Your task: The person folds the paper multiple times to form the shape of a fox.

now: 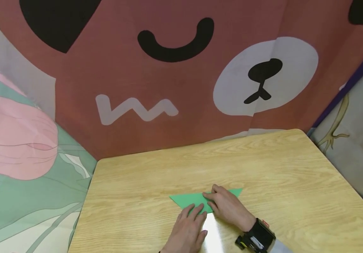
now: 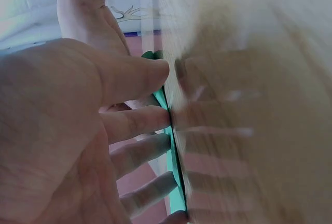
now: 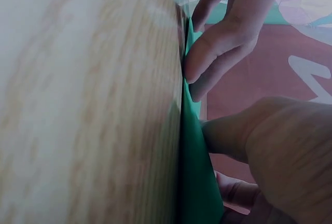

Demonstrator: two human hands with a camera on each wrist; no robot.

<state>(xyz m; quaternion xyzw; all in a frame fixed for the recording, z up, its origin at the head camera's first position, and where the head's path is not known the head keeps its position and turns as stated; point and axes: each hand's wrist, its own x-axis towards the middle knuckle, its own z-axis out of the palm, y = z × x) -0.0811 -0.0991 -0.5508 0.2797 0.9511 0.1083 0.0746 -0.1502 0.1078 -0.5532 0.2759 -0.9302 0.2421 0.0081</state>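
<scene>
A folded sheet of green paper (image 1: 186, 199) lies on the wooden table, its long edge toward the far side and a pointed corner at each end. My left hand (image 1: 188, 228) presses the near edge with outstretched fingers; the left wrist view shows its spread fingertips meeting the green paper (image 2: 177, 182). On the right part of the sheet rests my right hand (image 1: 229, 207), covering some of it, with its fingertips near the far edge. In the right wrist view, the paper (image 3: 199, 177) lifts slightly from the tabletop beside my right thumb (image 3: 228, 136).
The wood-grain table (image 1: 131, 182) extends around the paper. Behind it hangs a reddish-brown cloth (image 1: 131, 77) with a cartoon face, and a patterned green and pink cloth (image 1: 17, 140) hangs at the left. A black wrist device (image 1: 259, 235) sits on my right wrist.
</scene>
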